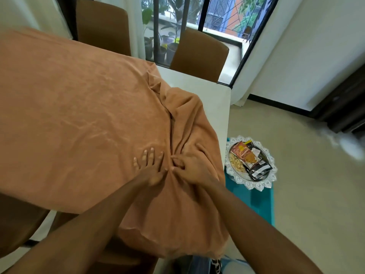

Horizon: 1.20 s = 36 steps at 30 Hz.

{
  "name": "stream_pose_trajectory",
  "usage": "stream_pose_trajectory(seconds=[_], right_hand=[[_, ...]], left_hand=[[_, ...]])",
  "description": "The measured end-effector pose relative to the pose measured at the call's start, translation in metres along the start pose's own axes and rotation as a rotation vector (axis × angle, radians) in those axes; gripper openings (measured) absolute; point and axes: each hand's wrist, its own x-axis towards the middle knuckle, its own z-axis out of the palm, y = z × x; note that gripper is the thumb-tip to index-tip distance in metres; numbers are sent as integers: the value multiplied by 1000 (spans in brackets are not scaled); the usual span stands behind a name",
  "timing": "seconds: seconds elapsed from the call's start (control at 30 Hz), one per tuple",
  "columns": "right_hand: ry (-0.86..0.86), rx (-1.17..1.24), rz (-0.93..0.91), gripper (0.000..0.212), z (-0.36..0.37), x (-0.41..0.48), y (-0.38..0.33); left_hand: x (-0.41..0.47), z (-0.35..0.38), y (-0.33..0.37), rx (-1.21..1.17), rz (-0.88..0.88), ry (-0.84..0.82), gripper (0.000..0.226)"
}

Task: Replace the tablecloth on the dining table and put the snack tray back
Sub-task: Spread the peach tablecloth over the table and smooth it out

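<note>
- The desk [199, 86] is mostly hidden; only a smooth white strip and corner show at 1 o'clock, and the cloth covers the rest.
- The tablecloth [79, 105], a soft, matte rust-brown fabric, lies flat with faint creases over the 9 to 11 o'clock stretch. It is bunched into thick folds toward 3 o'clock, and its near edge sags off the desk at 6 o'clock.
- The left hand [150, 167] is flat on the cloth, fingers spread and straight.
- The right hand [191, 169], just beside it, has its fingers curled, pinching a ridge of the gathered fabric.
- The snack tray [258, 187], round and silvery with a scalloped, ornate rim, sits off the desk at 3 o'clock on a teal surface [264, 202]. That surface is partly covered by the right forearm, and its form is unclear.
- Glossy snack packets [246, 157] and pale pieces lie in the tray, their print too small to read.
- A brown padded chair [199, 54] stands at 1 o'clock.
- A white blur at the right edge cannot be made out.
</note>
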Motion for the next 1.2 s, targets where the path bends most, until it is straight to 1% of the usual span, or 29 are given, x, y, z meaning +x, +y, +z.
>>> stream_pose_trajectory(seconds=[0.03,0.1,0.13,0.17,0.2,0.23,0.27,0.33,0.4,0.43,0.5,0.57,0.63,0.7,0.73,0.83,0.9,0.97,1.0,1.03,1.07,1.1,1.13,1.2], right_hand=[[62,54,22,34,2,-4,2],[250,109,51,19,0,-5,11],[318,136,105,18,-2,-2,17],[352,189,213,23,-5,1,25],[359,260,345,34,-7,5,33],[338,317,479,46,-8,11,41],[320,349,572,57,-11,18,49],[293,341,667,74,-14,39,62],[230,244,705,82,-15,58,73],[204,190,703,81,-13,64,78],[168,141,689,78,-7,72,90],[139,165,649,72,-4,80,106],[105,182,571,66,-5,84,120],[108,179,511,59,-8,87,129],[151,193,512,55,-14,91,143],[278,269,493,43,-24,104,148],[308,287,463,40,-28,123,156],[294,322,470,46,-32,143,157],[268,285,468,47,-32,151,156],[235,205,423,44,-32,160,159],[169,124,372,41,-29,167,160],[105,97,359,41,-27,173,162],[68,123,365,41,-26,177,165],[66,163,412,45,-29,181,173]], left_hand=[[1,-1,-1,1,-5,0,72],[2,0,-1,-11,9,-16,72],[3,1,-2,-20,11,-7,72],[3,2,-3,-18,11,1,73],[3,2,-3,-20,12,5,73],[3,2,-3,-21,10,7,73],[2,2,-2,-20,7,11,73],[1,-1,0,-27,-3,15,74],[0,-6,4,-57,-15,25,76],[-1,-9,7,-89,-21,58,75],[-2,-14,15,-175,-47,190,66],[5,-20,24,-221,-54,348,56],[14,-25,30,-241,-20,436,53],[28,-31,32,-284,31,477,53],[46,-34,42,-300,57,493,52],[72,-49,44,-346,77,534,49],[99,-59,49,-353,83,536,45],[125,-69,50,-336,88,533,43],[135,-74,48,-330,87,534,42],[148,-77,48,-322,81,536,42],[159,-81,48,-317,65,535,43],[169,-83,47,-308,34,533,45],[178,-84,49,-295,-4,532,47],[188,-81,50,-261,-78,543,52]])
